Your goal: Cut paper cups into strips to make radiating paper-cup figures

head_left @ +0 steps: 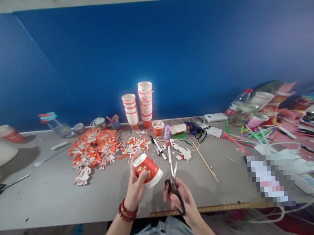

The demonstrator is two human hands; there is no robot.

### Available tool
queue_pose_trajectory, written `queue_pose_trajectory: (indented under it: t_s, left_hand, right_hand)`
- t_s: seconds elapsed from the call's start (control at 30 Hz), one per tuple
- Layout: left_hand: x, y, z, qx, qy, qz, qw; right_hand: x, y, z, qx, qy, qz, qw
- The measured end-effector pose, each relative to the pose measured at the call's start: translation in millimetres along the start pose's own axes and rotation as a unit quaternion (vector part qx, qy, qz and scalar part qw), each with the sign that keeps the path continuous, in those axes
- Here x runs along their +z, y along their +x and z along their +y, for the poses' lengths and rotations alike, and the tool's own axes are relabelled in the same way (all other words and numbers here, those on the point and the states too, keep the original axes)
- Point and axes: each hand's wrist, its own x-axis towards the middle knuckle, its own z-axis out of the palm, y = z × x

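My left hand [136,184] grips a red and white paper cup [149,170], held on its side above the grey table [57,194], its base toward me and to the right. My right hand [181,198] holds black-handled scissors [174,185], blades slightly apart and pointing up, just right of the cup. A red bead bracelet circles my left wrist.
Two stacks of paper cups [145,104] stand at the blue back wall. A heap of red and white cut-outs [93,148] lies to the left, with markers [159,149], a wooden stick [205,162] and a glue gun [195,127] nearby. Another pair of scissors [3,187] lies far left. Straws and cups [255,125] crowd the right side.
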Motion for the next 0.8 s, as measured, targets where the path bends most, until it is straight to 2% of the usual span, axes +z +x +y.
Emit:
queue_pose_trajectory:
  t_s: [0.1, 0.2, 0.3, 0.53, 0.8]
  left_hand:
    - [-3.4, 4.5, 10.7, 0.000, -0.022, 0.002, 1.000]
    - [-0.4, 5.2, 19.7, 0.000, -0.036, -0.003, 0.999]
    - [5.2, 2.8, 21.4, -0.006, -0.034, -0.017, 0.999]
    - [9.3, -1.2, 17.1, -0.010, -0.029, -0.067, 0.997]
    - [7.4, -4.6, 17.2, -0.012, -0.033, -0.077, 0.996]
  right_hand:
    - [-15.9, -15.5, -3.8, 0.071, -0.034, -0.117, 0.990]
    - [-20.7, -26.3, -6.0, 0.124, -0.066, -0.159, 0.977]
    - [-14.8, -27.0, -6.0, 0.137, -0.061, -0.163, 0.975]
    - [-1.5, -11.8, -6.6, 0.099, -0.036, -0.166, 0.980]
    - [1.0, -9.9, -2.8, 0.118, -0.003, -0.169, 0.979]
